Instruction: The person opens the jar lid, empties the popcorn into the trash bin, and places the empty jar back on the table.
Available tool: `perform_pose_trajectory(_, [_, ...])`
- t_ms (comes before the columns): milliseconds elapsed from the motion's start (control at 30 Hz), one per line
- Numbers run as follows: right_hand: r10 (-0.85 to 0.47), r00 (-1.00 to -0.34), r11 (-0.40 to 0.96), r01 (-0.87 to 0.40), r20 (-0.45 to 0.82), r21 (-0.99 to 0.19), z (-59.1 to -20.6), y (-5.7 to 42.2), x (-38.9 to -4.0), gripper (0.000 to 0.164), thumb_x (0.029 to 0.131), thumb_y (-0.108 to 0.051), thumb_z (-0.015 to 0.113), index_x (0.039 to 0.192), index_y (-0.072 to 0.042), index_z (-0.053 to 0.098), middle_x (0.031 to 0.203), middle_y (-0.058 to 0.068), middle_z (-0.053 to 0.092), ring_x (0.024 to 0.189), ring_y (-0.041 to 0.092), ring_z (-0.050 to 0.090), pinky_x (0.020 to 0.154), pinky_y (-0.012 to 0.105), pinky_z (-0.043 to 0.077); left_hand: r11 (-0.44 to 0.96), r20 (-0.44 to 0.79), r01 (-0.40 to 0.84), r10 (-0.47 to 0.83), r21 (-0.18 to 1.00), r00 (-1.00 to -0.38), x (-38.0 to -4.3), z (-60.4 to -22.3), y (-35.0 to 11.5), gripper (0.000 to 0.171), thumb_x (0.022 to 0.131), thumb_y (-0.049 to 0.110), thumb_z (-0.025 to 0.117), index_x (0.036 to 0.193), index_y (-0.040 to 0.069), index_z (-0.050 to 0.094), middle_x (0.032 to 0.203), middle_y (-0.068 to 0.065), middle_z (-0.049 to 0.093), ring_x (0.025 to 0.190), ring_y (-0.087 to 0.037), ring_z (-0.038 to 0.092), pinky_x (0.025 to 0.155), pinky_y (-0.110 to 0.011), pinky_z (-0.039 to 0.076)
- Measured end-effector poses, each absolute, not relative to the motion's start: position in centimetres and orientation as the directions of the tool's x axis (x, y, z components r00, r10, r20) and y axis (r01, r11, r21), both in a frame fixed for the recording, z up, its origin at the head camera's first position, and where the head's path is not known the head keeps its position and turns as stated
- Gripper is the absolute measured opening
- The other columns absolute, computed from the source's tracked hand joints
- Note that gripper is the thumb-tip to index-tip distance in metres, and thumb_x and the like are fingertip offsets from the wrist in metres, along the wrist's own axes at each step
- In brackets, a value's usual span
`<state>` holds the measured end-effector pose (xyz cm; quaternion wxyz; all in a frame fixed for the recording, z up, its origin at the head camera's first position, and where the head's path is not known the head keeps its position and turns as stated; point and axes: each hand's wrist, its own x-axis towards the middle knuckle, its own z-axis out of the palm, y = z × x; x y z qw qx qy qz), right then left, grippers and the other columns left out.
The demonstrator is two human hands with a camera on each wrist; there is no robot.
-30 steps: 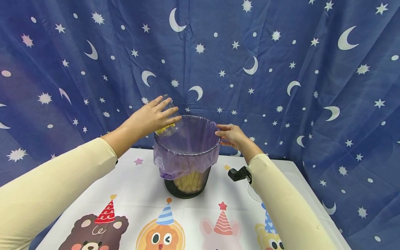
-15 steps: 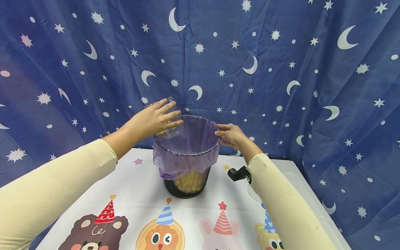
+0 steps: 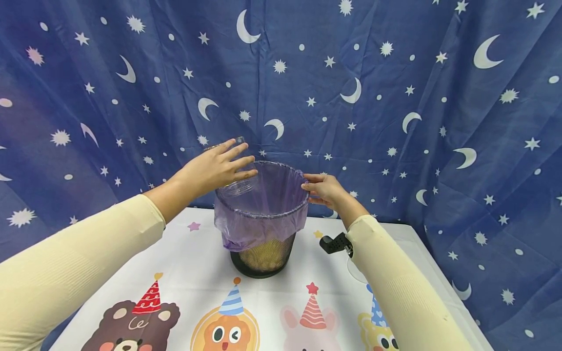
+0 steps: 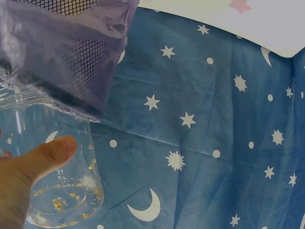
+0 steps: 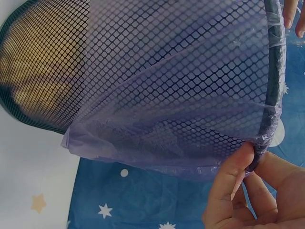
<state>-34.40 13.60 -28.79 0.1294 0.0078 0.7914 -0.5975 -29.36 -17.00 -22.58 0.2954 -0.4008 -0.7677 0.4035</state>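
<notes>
My left hand (image 3: 215,168) holds a clear jar (image 4: 81,167) tipped over the left side of a black mesh wastebasket (image 5: 190,71). The jar's mouth lies at the rim, and yellow bits (image 4: 58,204) cling to its bottom and walls. A purple bin liner (image 3: 259,236) lines the wastebasket and is folded over its rim. Through the lower mesh shows a pale yellow mass (image 5: 43,62); what it is, I cannot tell. At the opposite side my right hand (image 3: 327,189) pinches the lined rim between thumb and fingers.
The wastebasket stands on a white tablecloth (image 3: 184,253) printed with cartoon animals in party hats. Close behind hangs a blue curtain (image 3: 298,83) with moons and stars. A black clip-like part (image 3: 334,243) sits at the right wrist.
The left hand has tilted the jar further, its base rising slightly. Yellow bits seen in the jar have dwindled to almost nothing in the head view. The right hand keeps its place.
</notes>
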Motion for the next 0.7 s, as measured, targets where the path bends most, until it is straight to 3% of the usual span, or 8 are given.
perform_pose_trajectory(433, [-0.144, -0.965, 0.284, 0.172, -0.219, -0.943, -28.7, 13.59, -34.36, 0.051, 0.099, -0.011, 0.06, 0.147, -0.016, 0.047, 0.152, 0.009, 0.044, 0.14, 0.032, 0.04, 0.105, 0.04, 0.051, 0.387, 0.159, 0.393, 0.851, -0.834, -0.5, -29.45, -22.66, -17.19, 0.083, 0.076, 0.008, 0.084, 0.146, 0.03, 0.046, 0.148, -0.006, 0.047, 0.139, -0.034, 0.041, 0.118, -0.046, 0.034])
perform_pose_trajectory(600, [-0.147, -0.966, 0.285, 0.167, -0.215, -0.944, -28.76, 13.63, -34.45, 0.051, 0.099, -0.011, 0.059, 0.148, -0.016, 0.047, 0.152, 0.01, 0.044, 0.139, 0.032, 0.041, 0.105, 0.039, 0.052, 0.533, 0.254, 0.448, 0.8, -0.718, -0.544, -29.27, -22.74, -17.44, 0.083, 0.074, 0.0, 0.083, 0.145, 0.025, 0.049, 0.146, -0.01, 0.048, 0.138, -0.038, 0.04, 0.117, -0.05, 0.035])
perform_pose_trajectory(700, [-0.146, -0.966, 0.29, 0.163, -0.212, -0.943, -28.81, 13.65, -34.53, 0.051, 0.099, -0.011, 0.059, 0.148, -0.016, 0.047, 0.151, 0.01, 0.045, 0.138, 0.032, 0.042, 0.103, 0.038, 0.053, 0.653, 0.324, 0.48, 0.732, -0.586, -0.6, -29.16, -22.76, -17.5, 0.087, 0.07, 0.009, 0.088, 0.146, 0.023, 0.047, 0.147, -0.011, 0.048, 0.137, -0.04, 0.041, 0.114, -0.053, 0.039])
